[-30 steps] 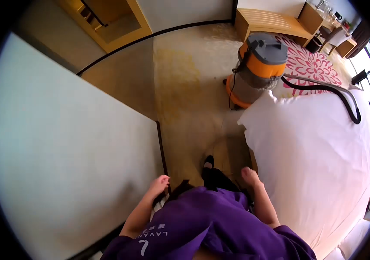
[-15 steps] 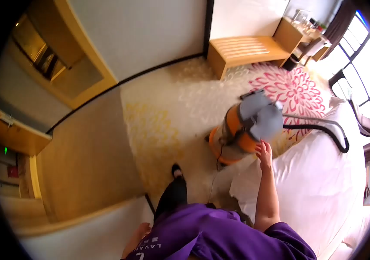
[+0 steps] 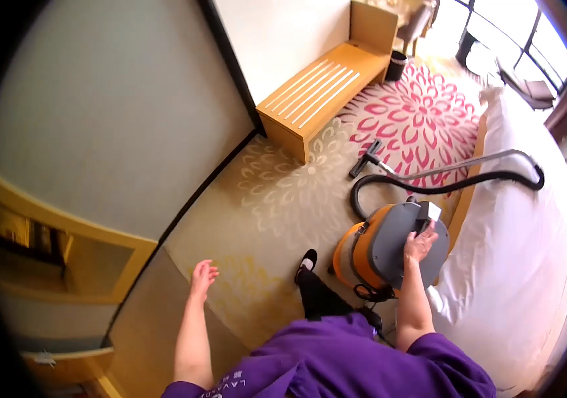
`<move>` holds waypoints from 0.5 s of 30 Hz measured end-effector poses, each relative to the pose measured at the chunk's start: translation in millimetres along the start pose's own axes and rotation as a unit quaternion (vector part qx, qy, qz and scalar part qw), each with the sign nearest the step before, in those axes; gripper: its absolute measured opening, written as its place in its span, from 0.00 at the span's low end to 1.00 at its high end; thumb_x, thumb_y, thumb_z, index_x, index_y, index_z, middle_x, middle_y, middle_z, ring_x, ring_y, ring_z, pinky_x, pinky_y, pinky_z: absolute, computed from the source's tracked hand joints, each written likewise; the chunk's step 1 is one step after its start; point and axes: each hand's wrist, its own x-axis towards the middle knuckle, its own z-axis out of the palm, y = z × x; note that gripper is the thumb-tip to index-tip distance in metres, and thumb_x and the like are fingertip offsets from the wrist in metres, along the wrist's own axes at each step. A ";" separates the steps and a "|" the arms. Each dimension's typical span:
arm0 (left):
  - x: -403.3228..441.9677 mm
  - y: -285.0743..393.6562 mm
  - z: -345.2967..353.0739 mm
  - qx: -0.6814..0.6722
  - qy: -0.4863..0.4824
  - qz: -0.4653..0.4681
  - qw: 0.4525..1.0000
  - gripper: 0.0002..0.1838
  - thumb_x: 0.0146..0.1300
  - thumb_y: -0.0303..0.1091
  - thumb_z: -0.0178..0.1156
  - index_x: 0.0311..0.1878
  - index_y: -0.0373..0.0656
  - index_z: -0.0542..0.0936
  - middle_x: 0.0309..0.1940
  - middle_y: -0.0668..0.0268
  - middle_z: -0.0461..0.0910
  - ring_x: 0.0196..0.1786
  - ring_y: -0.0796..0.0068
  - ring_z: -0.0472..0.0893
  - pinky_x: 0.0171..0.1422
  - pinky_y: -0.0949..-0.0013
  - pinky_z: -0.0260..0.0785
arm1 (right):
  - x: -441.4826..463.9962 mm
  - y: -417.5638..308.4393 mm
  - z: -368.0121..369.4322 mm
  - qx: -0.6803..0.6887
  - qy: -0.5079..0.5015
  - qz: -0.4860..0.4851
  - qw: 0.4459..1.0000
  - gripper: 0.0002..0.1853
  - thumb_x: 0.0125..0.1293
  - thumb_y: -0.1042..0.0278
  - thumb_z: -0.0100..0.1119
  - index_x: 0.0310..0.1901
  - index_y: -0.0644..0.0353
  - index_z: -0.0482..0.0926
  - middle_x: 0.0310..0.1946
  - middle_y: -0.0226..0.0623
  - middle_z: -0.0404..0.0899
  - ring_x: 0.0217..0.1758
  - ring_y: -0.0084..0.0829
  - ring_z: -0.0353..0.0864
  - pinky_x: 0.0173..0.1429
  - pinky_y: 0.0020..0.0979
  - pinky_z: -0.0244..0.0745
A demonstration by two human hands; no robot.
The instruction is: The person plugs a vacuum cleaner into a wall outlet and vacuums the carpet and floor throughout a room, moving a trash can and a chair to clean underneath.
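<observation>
An orange and grey canister vacuum cleaner [image 3: 388, 239] stands on the carpet beside the bed, just ahead of my legs. My right hand [image 3: 420, 243] lies over its grey lid, fingers stretched toward a small raised block [image 3: 428, 213] on top; whether they press on it I cannot tell. A black hose [image 3: 442, 189] curves out from the machine. The metal wand [image 3: 459, 164] reaches from the bed's edge to a floor nozzle [image 3: 366, 159] on the carpet. Well away to the left, my left hand [image 3: 202, 274] hangs in the air with loose fingers, holding nothing.
A white-covered bed [image 3: 515, 285] runs along the right side. Ahead are a slatted wooden bench [image 3: 320, 86], a black bin [image 3: 396, 66] and a chair [image 3: 423, 26]. The wall [image 3: 124, 113] and a framed mirror [image 3: 64, 252] border the left. Patterned carpet [image 3: 423, 113] covers the floor.
My right hand has come onto the vacuum cleaner's lid. My left hand has risen from my side and moved forward. The view has shifted, bringing the floor nozzle into sight.
</observation>
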 end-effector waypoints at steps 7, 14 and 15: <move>121.7 65.7 53.1 0.251 -0.187 -0.105 0.944 0.15 0.69 0.44 0.46 0.53 0.51 0.71 0.39 0.68 0.80 0.37 0.78 0.80 0.36 0.75 0.66 | 46.3 -14.3 0.5 -0.025 -0.030 0.157 0.987 0.40 0.51 0.70 0.59 0.64 0.30 0.53 0.50 0.44 0.60 0.44 0.52 0.76 0.48 0.49 0.73; 260.9 138.4 85.9 0.461 -0.267 -0.213 0.819 0.17 0.67 0.48 0.48 0.54 0.52 0.70 0.39 0.68 0.80 0.35 0.76 0.80 0.29 0.72 0.65 | 63.4 -47.4 -7.2 -0.146 -0.119 0.250 0.950 0.48 0.49 0.81 0.50 0.67 0.24 0.44 0.41 0.51 0.70 0.42 0.58 0.76 0.48 0.51 0.73; 290.4 158.9 100.2 0.473 -0.265 -0.212 0.813 0.17 0.67 0.48 0.47 0.54 0.52 0.70 0.39 0.68 0.80 0.34 0.76 0.80 0.28 0.72 0.65 | 63.0 -52.8 -7.6 -0.143 -0.118 0.257 0.948 0.48 0.50 0.81 0.51 0.67 0.26 0.43 0.37 0.53 0.73 0.41 0.59 0.77 0.47 0.52 0.72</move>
